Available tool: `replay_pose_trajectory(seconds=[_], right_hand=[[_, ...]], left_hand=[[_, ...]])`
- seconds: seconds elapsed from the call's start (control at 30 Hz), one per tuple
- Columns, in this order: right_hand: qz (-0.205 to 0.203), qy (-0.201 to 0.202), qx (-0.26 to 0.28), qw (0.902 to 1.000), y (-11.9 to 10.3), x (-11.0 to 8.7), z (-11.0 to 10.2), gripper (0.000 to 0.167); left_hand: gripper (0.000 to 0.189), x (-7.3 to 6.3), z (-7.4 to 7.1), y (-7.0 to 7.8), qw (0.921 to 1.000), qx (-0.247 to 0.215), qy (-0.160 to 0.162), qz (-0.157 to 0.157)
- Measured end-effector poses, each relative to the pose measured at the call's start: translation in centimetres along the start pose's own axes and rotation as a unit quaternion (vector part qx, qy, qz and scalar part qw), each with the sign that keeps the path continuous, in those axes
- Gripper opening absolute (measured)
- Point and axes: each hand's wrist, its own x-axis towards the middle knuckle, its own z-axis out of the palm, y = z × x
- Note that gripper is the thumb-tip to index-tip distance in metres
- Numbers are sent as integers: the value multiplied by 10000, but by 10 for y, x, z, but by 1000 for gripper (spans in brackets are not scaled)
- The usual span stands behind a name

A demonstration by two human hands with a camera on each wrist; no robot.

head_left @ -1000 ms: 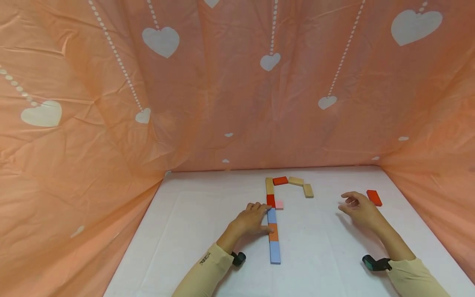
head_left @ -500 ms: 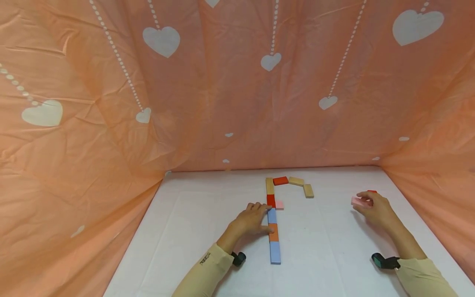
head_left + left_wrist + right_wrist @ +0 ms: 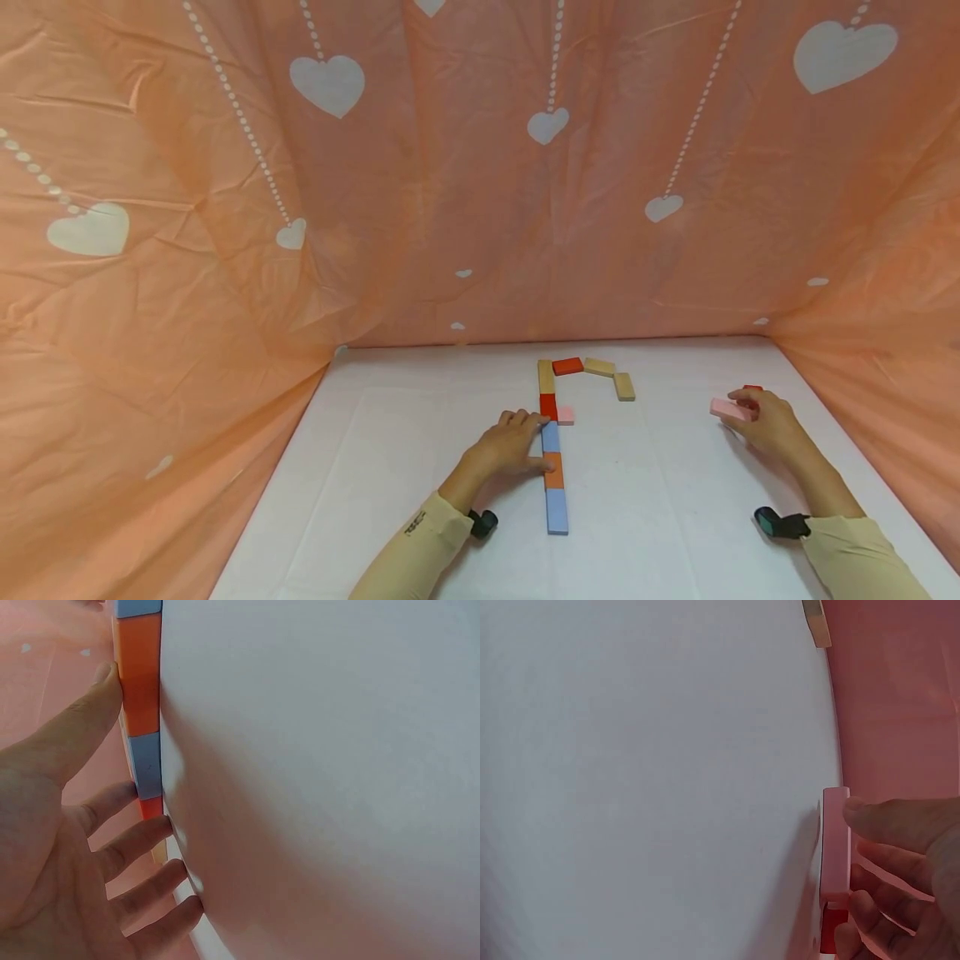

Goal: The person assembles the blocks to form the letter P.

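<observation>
My left hand [image 3: 504, 446] lies along a straight column of flat blocks, its fingers spread. In the left wrist view its thumb touches the orange block [image 3: 139, 675], and the index fingertip is at the blue block [image 3: 147, 765]. The column also has a red block [image 3: 548, 407], a wooden block [image 3: 546, 377] at its far end and another blue block [image 3: 557, 512] at its near end. Between thumb and fingers, my right hand [image 3: 768, 429] pinches a pink block [image 3: 727, 409] on the right side of the table. Behind that hand, a loose red block [image 3: 752, 387] is mostly hidden.
Another pink block [image 3: 566, 416] sits right of the column's red block. From the column's far end, a red block [image 3: 567, 366] and two wooden blocks [image 3: 599, 367] curve rightward. An orange curtain [image 3: 480, 208] rises behind the white table [image 3: 420, 375].
The right hand has moved rightward and grips a pink block not visible a second ago. It now covers most of the loose red block. My left hand stays at the column.
</observation>
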Motion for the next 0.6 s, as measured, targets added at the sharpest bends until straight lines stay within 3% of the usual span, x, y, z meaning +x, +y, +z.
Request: replay_pose_trajectory(seconds=[0.3, 0.6], right_hand=[[101, -318, -21, 9994, 2, 1, 1, 43], [206, -700, 103, 9973, 3, 0, 3, 46]], left_hand=[[83, 0, 0, -1, 10000, 5, 4, 13], [83, 2, 1, -1, 10000, 5, -14, -28]])
